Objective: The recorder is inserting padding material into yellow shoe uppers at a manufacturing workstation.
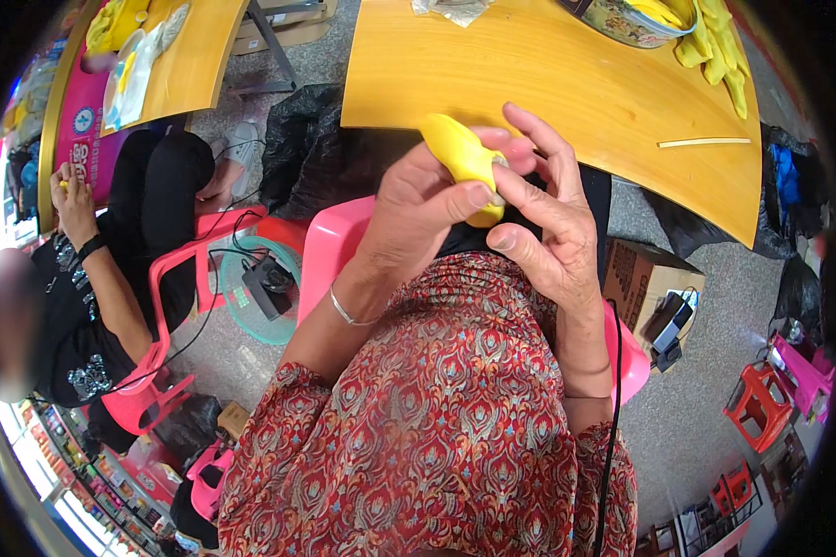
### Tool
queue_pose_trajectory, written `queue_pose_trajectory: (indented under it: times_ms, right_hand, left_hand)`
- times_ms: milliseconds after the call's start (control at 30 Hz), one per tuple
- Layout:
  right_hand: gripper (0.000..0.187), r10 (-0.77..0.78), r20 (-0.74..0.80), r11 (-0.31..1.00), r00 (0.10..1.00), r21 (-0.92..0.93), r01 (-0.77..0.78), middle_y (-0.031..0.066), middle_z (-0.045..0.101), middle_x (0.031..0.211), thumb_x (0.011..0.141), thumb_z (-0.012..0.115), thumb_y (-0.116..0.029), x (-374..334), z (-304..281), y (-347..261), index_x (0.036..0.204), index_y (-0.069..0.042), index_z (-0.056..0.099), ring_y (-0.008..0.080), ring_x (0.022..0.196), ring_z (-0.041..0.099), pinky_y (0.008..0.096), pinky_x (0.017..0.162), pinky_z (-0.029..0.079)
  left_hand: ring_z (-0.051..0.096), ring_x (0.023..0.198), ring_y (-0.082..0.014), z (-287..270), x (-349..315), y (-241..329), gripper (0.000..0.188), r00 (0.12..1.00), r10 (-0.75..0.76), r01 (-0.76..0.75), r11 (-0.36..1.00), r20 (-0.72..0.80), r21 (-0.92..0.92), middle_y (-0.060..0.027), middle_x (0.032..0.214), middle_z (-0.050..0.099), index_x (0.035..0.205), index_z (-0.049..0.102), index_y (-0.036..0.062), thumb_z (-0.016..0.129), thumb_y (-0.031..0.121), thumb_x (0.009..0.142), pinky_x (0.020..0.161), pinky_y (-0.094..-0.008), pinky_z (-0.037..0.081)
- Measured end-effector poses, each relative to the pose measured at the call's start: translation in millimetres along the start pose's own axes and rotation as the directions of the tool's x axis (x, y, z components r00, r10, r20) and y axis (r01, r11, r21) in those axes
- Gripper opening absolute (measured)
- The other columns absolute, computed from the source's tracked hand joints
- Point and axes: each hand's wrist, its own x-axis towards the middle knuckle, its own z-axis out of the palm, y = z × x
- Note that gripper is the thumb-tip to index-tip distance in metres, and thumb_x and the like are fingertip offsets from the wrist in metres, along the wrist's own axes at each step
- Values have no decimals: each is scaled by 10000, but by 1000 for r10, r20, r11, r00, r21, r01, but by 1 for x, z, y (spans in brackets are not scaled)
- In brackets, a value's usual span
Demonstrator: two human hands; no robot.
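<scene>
A soft yellow piece (pixel 455 148), plump and tapering to a rounded tip, is held up in front of my lap. My left hand (pixel 416 200) is closed round it, thumb pressed on the near side. A greyish-white patch shows at its side, which may be an opening or stuffing; I cannot tell. My right hand (pixel 557 218) has its fingers apart, the index fingertip touching the piece at that patch. Its thumb stands free of the piece.
A wooden table (pixel 520 70) lies ahead, bearing a patterned bowl (pixel 636 28), limp yellow pieces (pixel 715 51) and a thin pale strip (pixel 704 143). Left sits a co-worker (pixel 111 278) near another table. A teal basket (pixel 260 288) and a cardboard box (pixel 646 288) stand on the floor.
</scene>
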Motion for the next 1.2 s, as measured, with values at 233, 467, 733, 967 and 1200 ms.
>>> queue_pose_trajectory:
  times_ms: [233, 467, 733, 967, 1200]
  right_hand:
    - [440, 16, 37, 994, 999, -111, -12, 207, 321, 1491, 776, 746, -294, -3, 1, 10, 1187, -148, 683, 352, 1306, 392, 425, 1052, 338]
    - [414, 96, 23, 995, 995, -10, -96, 191, 351, 1481, 790, 738, -292, -3, 2, 5, 1183, -173, 687, 349, 1302, 396, 419, 1057, 331]
    - [533, -24, 69, 973, 997, -230, 39, 229, 265, 1520, 720, 756, -427, -2, 3, -5, 1185, -176, 683, 389, 1311, 366, 460, 1069, 290]
    - [597, 10, 91, 863, 996, -504, 37, 228, 192, 1551, 736, 730, -494, -2, 5, -10, 1222, -154, 662, 365, 1355, 336, 462, 1080, 286]
    - [344, 214, 2, 924, 977, 323, -203, 200, 343, 1471, 869, 680, -139, -4, 14, -5, 1186, -9, 647, 223, 1098, 558, 356, 956, 440]
  left_hand:
    - [564, 1171, -297, 7, -3, -1, 473, 982, -162, 168, 984, -92, 57, -235, 1268, 554, 1352, 416, -28, 589, 89, 927, 980, -382, 479]
    - [569, 1157, -308, 10, -2, -2, 475, 987, -62, 41, 989, -147, -142, -244, 1294, 532, 1354, 407, -17, 575, 159, 947, 988, -412, 469]
    - [580, 1145, -291, 14, -8, 11, 445, 993, -98, 101, 994, -65, 45, -247, 1286, 536, 1332, 421, -28, 579, 105, 938, 954, -372, 502]
    - [605, 1086, -244, 15, -17, 2, 413, 972, -183, 192, 980, -148, 47, -230, 1215, 582, 1321, 426, -41, 541, 147, 972, 913, -343, 515]
    - [631, 983, -205, 7, -18, 6, 426, 980, -149, 113, 963, -134, -243, -127, 1132, 604, 1330, 426, -46, 553, 126, 961, 811, -344, 557]
